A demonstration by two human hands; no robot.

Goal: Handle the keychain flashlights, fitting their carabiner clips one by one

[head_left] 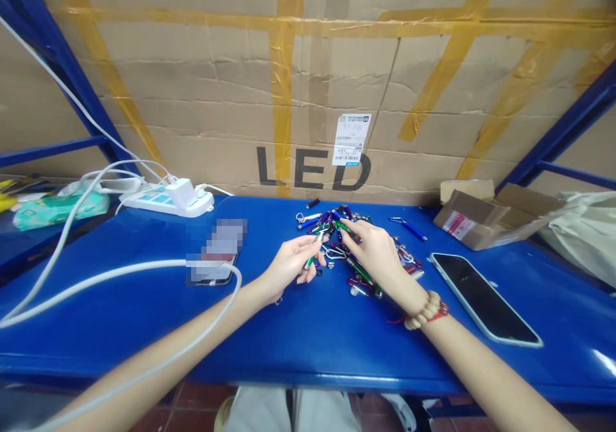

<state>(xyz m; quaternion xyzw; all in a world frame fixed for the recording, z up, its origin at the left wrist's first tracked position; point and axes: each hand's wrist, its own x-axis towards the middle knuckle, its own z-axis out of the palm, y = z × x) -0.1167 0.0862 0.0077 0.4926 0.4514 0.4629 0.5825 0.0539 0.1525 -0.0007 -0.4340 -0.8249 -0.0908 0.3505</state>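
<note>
Over the blue table (269, 348), a green tube (308, 263) is pinched in the left hand (291, 262) beside a messy pile of clips and tubes (360, 271); whether anything's gripped by the right hand (374, 247) can't be told.

A bracelet of pale round beads (424, 314) is circling the right wrist (412, 296); a red cord (441, 310) is lying against the bracelet, light trousers (262, 411) showing below-left of it.

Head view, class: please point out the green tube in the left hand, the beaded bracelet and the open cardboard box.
Green tube (308, 263): head view, on its exposed lower end.
Beaded bracelet (425, 313): head view, on its pale beads.
Open cardboard box (482, 228): head view, on its near wall.
</note>
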